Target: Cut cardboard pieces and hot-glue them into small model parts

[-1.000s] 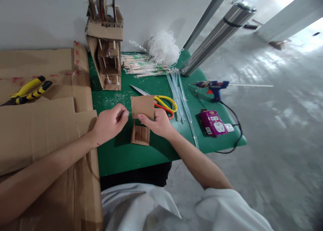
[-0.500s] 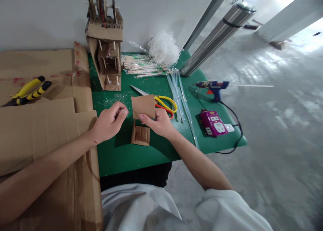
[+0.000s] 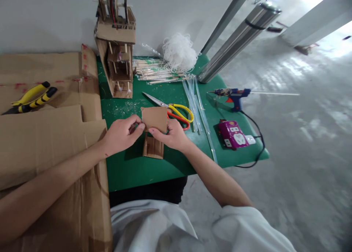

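The cardboard piece (image 3: 154,118), flat, brown and roughly square with a slightly rough left edge, is held above the green table (image 3: 129,175), near the scissors (image 3: 180,114). Its lower right part is pinched by the right hand (image 3: 174,135); its left edge is met by the left hand's (image 3: 121,135) closely bent fingertips.

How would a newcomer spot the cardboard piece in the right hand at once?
Find the green table, then the right hand above it. Its grip holds the flat cardboard piece, plain brown and roughly square. The cardboard part lying just below differs: it has a raised side.
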`<state>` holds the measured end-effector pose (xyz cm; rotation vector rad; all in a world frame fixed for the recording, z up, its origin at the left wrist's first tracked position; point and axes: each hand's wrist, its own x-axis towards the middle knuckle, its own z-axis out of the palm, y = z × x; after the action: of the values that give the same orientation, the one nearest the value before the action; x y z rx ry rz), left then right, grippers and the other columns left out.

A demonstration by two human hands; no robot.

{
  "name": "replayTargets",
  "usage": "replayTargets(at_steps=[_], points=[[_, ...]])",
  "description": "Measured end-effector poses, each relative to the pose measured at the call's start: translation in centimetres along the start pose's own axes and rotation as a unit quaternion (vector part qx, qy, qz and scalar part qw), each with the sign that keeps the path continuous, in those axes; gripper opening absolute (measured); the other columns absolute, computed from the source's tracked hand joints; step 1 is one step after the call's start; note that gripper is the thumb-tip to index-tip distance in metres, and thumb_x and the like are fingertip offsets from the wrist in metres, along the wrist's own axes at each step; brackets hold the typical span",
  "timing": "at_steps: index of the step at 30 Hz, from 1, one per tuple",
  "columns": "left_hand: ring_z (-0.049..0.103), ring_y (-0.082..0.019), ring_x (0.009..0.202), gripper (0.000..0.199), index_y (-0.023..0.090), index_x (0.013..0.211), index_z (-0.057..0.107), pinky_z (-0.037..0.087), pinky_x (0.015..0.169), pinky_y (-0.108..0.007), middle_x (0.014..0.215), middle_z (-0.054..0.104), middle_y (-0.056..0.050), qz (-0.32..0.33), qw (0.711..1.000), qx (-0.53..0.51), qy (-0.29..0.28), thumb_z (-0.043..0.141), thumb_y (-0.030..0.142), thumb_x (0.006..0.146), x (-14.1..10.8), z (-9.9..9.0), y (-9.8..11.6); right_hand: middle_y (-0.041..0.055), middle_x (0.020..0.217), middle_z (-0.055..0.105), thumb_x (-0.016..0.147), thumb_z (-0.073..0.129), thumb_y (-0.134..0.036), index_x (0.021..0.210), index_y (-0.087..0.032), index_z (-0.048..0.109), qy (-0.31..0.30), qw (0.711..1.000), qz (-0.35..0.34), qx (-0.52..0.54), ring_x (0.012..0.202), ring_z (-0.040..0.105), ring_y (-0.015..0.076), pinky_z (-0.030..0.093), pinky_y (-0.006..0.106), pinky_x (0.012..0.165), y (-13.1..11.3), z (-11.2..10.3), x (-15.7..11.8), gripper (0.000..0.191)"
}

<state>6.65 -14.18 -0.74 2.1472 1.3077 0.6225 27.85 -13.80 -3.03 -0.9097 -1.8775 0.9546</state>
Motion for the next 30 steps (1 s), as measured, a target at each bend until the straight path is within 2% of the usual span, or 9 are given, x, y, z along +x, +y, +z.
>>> replayTargets(at_steps=[5,9,16,21,25,30], points=[[0.045,-0.009,0.051,0.022,0.019,0.081,0.061,0.031,0.054,-0.026,0.057,0.050,0.005,0.011,0.999,0.009,0.035,0.048,0.032,0.093,0.1,-0.1,-0.1,0.0027,0.073,0.065,0.088,0.067,-0.038,0.075,-0.020,0.062,0.033,0.995,-0.058,-0.071,0.072,0.060,0.0174,0.050,0.032,0.069,0.4,0.6,0.1,0.023],[0.045,-0.009,0.050,0.020,0.019,0.082,0.062,0.032,0.053,-0.025,0.055,0.049,0.006,-0.005,0.999,-0.001,0.054,0.049,0.030,0.092,0.2,0.1,-0.5,0.0030,0.069,0.060,0.090,0.065,-0.040,0.070,-0.021,0.059,0.060,0.990,-0.074,-0.108,0.071,0.060,0.0189,0.050,0.035,0.071,0.7,1.3,0.2,0.028],[0.056,-0.013,0.059,0.020,0.020,0.085,0.062,0.039,0.058,-0.027,0.066,0.063,0.002,-0.022,0.996,-0.024,0.087,0.048,0.032,0.093,0.1,0.1,-1.0,0.0024,0.068,0.057,0.091,0.062,-0.038,0.068,-0.021,0.054,0.035,0.986,-0.074,-0.144,0.070,0.055,0.0180,0.045,0.033,0.066,-0.7,1.2,1.4,0.030],[0.055,-0.013,0.059,0.026,0.020,0.083,0.058,0.037,0.056,-0.027,0.067,0.062,0.001,-0.016,0.994,-0.030,0.104,0.047,0.039,0.096,-0.1,-0.1,-0.9,0.0014,0.067,0.055,0.091,0.060,-0.032,0.069,-0.020,0.053,0.008,0.992,-0.070,-0.102,0.064,0.051,0.0147,0.039,0.029,0.060,-1.2,0.7,2.8,0.026],[0.048,-0.011,0.053,0.024,0.020,0.078,0.055,0.033,0.054,-0.026,0.060,0.054,0.004,-0.024,0.994,-0.033,0.099,0.045,0.034,0.096,0.0,-0.2,-1.0,0.0022,0.071,0.057,0.091,0.060,-0.032,0.074,-0.018,0.057,0.012,0.997,-0.051,-0.052,0.063,0.051,0.0133,0.039,0.028,0.059,-0.6,1.0,3.0,0.023],[0.047,-0.010,0.055,0.021,0.020,0.078,0.057,0.034,0.055,-0.026,0.062,0.054,0.005,-0.033,0.994,-0.038,0.097,0.048,0.031,0.094,0.1,-0.1,-0.9,0.0020,0.072,0.059,0.090,0.059,-0.031,0.076,-0.016,0.060,-0.016,0.999,-0.043,0.010,0.062,0.052,0.0121,0.040,0.027,0.058,-0.2,0.7,2.6,0.021]])
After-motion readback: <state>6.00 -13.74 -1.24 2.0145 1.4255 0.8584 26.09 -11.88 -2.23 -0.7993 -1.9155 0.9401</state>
